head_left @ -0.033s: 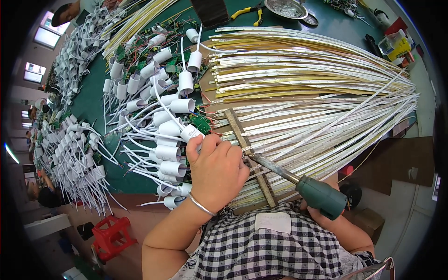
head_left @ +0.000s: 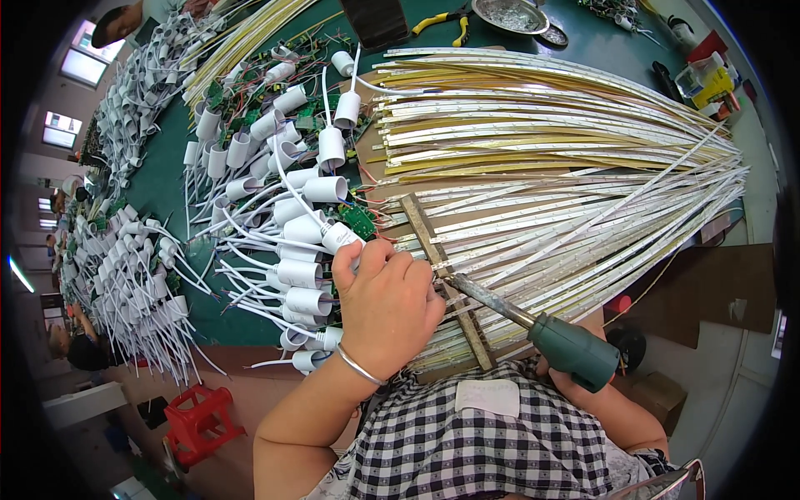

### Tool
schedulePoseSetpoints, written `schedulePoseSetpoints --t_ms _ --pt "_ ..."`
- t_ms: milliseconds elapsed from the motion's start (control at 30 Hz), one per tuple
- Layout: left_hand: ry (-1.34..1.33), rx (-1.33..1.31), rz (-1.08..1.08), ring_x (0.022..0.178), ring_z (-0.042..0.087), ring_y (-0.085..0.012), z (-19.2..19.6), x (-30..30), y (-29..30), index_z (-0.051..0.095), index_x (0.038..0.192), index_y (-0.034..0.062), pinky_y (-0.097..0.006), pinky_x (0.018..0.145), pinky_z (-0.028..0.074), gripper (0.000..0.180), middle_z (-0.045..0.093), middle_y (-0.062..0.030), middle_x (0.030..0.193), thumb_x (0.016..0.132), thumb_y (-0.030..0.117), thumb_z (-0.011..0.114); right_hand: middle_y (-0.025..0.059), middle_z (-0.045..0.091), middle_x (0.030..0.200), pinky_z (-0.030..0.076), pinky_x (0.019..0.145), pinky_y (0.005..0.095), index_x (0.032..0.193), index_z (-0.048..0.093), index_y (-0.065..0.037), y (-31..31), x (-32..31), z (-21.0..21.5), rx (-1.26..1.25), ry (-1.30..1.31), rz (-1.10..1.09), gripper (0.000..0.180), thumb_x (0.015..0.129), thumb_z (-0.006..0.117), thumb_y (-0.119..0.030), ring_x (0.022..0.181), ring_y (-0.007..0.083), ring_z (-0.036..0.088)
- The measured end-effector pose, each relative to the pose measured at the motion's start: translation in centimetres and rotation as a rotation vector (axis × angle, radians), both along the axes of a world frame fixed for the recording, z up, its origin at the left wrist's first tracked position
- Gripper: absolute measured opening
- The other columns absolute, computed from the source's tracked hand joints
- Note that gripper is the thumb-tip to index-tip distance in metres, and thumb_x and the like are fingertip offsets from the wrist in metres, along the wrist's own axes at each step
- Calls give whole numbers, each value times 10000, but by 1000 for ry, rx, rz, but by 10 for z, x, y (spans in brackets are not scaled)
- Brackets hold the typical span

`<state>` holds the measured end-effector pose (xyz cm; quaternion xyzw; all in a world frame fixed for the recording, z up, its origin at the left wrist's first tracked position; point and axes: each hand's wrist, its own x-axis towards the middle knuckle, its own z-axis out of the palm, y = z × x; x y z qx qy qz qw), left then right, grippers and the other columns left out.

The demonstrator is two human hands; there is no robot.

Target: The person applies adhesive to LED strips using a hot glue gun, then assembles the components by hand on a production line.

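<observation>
Both hands low: left hand (head_left: 385, 298) curled on strips (head_left: 567, 200), right hand (head_left: 575, 383) gripping soldering iron (head_left: 533, 327).

Package, two o'clock: a clear plastic box (head_left: 705, 81) with yellow contents, squarish, at the far right edge of the green table (head_left: 167, 179).
Package, beside it: a small red box (head_left: 714, 44) just behind the clear one, toward one o'clock; only part of it shows.
Package, four o'clock: a brown cardboard box (head_left: 658, 390) on the floor, near the right elbow.
Label, six o'clock: a white rectangular patch (head_left: 487, 397) with rounded corners, lying on the black-and-white checked shirt (head_left: 467, 450); its print is too small to tell.
Screens and signs: none seen.
</observation>
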<state>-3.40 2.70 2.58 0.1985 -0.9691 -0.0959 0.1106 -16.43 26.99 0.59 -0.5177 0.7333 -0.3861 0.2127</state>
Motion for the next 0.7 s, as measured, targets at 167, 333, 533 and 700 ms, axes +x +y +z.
schedulePoseSetpoints --t_ms 167,333,533,700 --pt "6 1 -4 955 497 -227 -1 -1 0 587 706 101 -451 955 238 88 581 -28 765 695 182 620 94 651 898 483 647 351 987 667 -76 2 1 -2 18 -124 -30 301 686 667 -57 722 271 613" --pt "11 -15 -3 952 497 -226 -1 0 0 582 702 101 -449 955 239 86 580 -29 763 695 178 619 98 649 903 482 648 352 997 665 -71 0 1 2 67 -185 -36 303 694 670 -61 717 276 608" --pt "15 -20 -5 950 498 -221 -1 -1 0 590 705 101 -448 955 238 83 580 -26 758 693 178 620 104 646 909 484 629 361 1000 663 -73 3 -2 1 99 -170 24 302 698 674 -64 708 292 611" --pt "31 -19 2 931 509 -220 -2 -2 0 579 686 112 -450 939 245 66 572 -19 745 673 153 628 113 643 892 492 632 381 992 662 -69 1 -1 6 50 -293 -48 286 707 670 -67 733 304 623"
